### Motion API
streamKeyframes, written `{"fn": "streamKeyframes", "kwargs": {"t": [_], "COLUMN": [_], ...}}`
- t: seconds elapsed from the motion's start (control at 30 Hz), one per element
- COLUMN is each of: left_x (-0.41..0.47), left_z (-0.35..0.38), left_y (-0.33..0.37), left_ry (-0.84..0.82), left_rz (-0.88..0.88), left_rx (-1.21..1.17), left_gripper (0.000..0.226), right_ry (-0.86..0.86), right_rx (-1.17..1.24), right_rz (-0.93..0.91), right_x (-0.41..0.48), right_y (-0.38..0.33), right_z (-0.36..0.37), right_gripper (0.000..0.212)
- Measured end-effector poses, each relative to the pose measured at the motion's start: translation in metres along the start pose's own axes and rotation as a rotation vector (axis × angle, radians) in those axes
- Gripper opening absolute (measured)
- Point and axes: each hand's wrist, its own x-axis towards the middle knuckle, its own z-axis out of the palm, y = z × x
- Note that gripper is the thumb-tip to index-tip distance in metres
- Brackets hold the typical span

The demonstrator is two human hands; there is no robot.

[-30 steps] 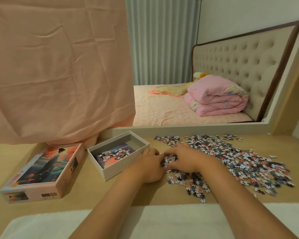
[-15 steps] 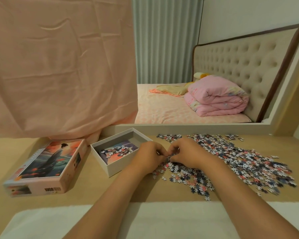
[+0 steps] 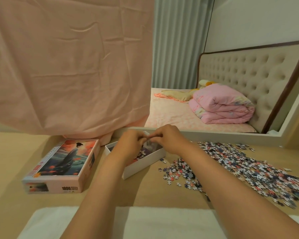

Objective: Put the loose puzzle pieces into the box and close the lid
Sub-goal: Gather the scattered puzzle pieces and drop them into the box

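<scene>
- Reaching forward from the near edge of the bench (image 3: 162, 197), both forearms run up to the open box (image 3: 141, 167), so the step in hand looks like carrying a batch of pieces over and dropping it in.
- Left hand (image 3: 128, 146) and right hand (image 3: 169, 140) hover together above the box, fingers curled inward and fingertips nearly meeting; they seem cupped around a small batch, but whatever they hold is hidden, so I cannot tell for sure.
- Inside the box a few pieces show under the hands, over a printed sheet.
- Most of the pieces (image 3: 240, 169) lie spread on the bench to the right of the box, the nearest touching its corner, so the task looks early.
- Lid (image 3: 62, 168) lies picture-up on the bench, just left of the box and apart from it.
- Next move calls for parting the fingers directly over the box so nothing spills past its walls, then going right for another scoop; the lid waits until the bench is cleared.
</scene>
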Motion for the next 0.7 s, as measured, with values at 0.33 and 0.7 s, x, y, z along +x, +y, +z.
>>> {"fn": "streamKeyframes", "kwargs": {"t": [0.33, 0.7], "left_x": [0.000, -0.022], "left_z": [0.024, 0.093], "left_y": [0.029, 0.052], "left_ry": [-0.083, -0.537], "left_rz": [0.053, 0.251], "left_rx": [0.036, 0.425], "left_gripper": [0.027, 0.049], "right_ry": [-0.075, -0.361], "right_rx": [-0.068, -0.375], "right_rz": [0.165, 0.278], "right_x": [-0.038, -0.092], "right_y": [0.033, 0.070], "right_z": [-0.034, -0.043], "right_gripper": [0.027, 0.080]}}
